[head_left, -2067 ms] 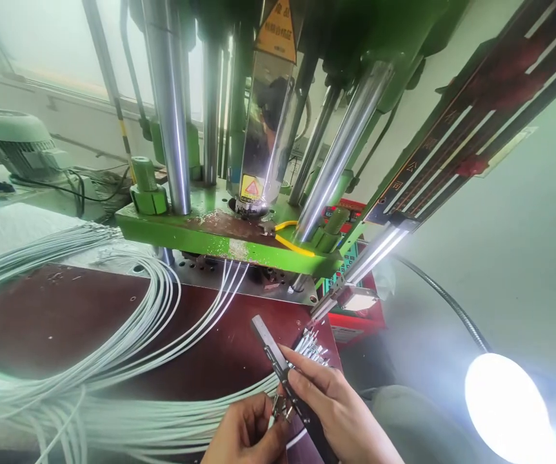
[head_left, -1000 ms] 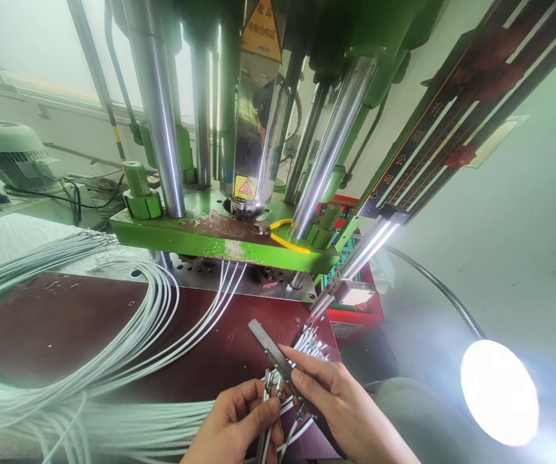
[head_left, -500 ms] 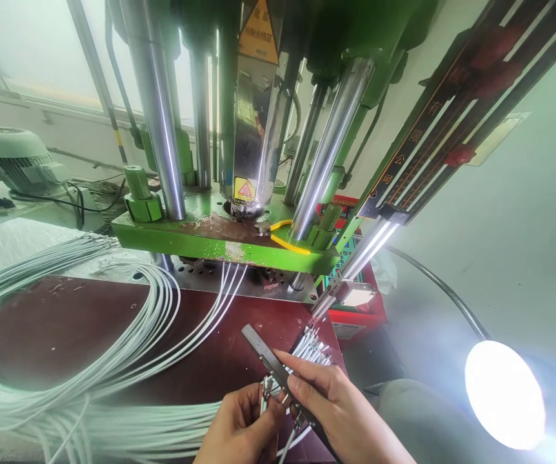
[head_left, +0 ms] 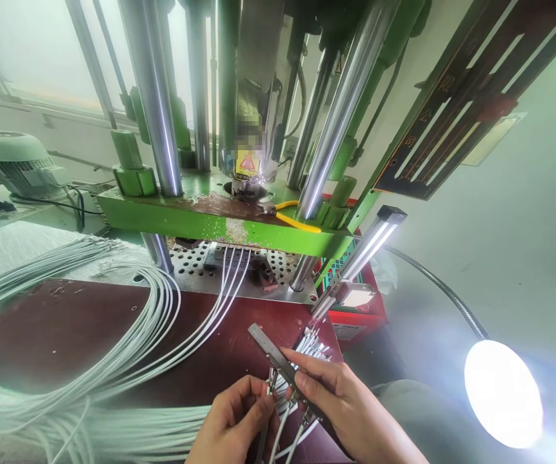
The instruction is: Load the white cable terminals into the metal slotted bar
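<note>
The press's green plate (head_left: 181, 222) has risen, baring more of the holed metal bed (head_left: 189, 261) at the far side. Nearer, the right hand (head_left: 338, 399) has thumb and fingers clamped round a dark bar (head_left: 269, 348), slanted, I'd guess, so its edge sits handy for the left hand (head_left: 239, 412), which pinches a white cable (head_left: 270, 385) near its metal tip, just beside the bar, probably for fine control.
</note>
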Demonstrator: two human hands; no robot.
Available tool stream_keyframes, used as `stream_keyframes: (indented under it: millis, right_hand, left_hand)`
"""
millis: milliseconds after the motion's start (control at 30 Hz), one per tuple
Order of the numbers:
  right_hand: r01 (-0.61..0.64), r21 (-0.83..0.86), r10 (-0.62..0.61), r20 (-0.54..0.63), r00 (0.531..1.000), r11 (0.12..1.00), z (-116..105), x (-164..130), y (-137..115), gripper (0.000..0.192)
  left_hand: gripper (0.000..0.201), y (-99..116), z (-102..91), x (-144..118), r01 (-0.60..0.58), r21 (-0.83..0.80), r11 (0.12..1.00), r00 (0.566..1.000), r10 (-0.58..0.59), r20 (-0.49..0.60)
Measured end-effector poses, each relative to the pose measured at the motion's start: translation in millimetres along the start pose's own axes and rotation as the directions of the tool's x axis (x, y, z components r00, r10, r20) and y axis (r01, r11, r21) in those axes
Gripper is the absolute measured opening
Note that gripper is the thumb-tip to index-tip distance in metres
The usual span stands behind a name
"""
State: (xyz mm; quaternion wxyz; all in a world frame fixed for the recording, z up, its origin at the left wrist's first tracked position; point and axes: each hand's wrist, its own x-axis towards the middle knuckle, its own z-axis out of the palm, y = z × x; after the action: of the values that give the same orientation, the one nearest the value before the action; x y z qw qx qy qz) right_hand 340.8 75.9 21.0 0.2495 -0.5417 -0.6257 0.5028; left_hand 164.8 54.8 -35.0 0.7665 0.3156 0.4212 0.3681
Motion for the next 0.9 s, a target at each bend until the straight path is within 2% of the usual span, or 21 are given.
stream_keyframes:
  millis: [200,367,500,667,900]
  right_hand:
    - [0.04,0.059,-0.044,0.06,0.997,0.997,-0.1,-0.9,-0.6,0.036]
    - [0.009,0.053,-0.012,0.059,0.998,0.999,-0.6,0.2,-2.8,0.041]
    - [0.025,0.029,-0.027,0.081,0.996,0.999,-0.9,-0.5,-5.2,0.039]
    - [-0.042,-0.038,0.044,0.044,0.998,0.998,2.1,-2.2,-9.7,0.04]
    - [-0.067,-0.101,0.075,0.079,0.994,0.993,0.1,-4.5,-10.5,0.039]
  left_hand:
    - [0.044,-6.1,-3.7,7.7,-0.055,0.05,0.997,0.998,0.054,0.029]
    - [0.044,-11.6,-5.2,11.3,-0.063,0.049,0.997,0.998,0.061,0.033]
    - [0.045,-8.3,-2.7,9.3,-0.097,0.112,0.989,0.995,0.095,0.028]
    - [0.046,-2.8,2.9,5.1,-0.109,0.144,0.984,0.994,0.109,0.007]
    - [0.043,6.1,4.3,4.0,-0.104,0.2,0.974,0.993,0.089,0.083]
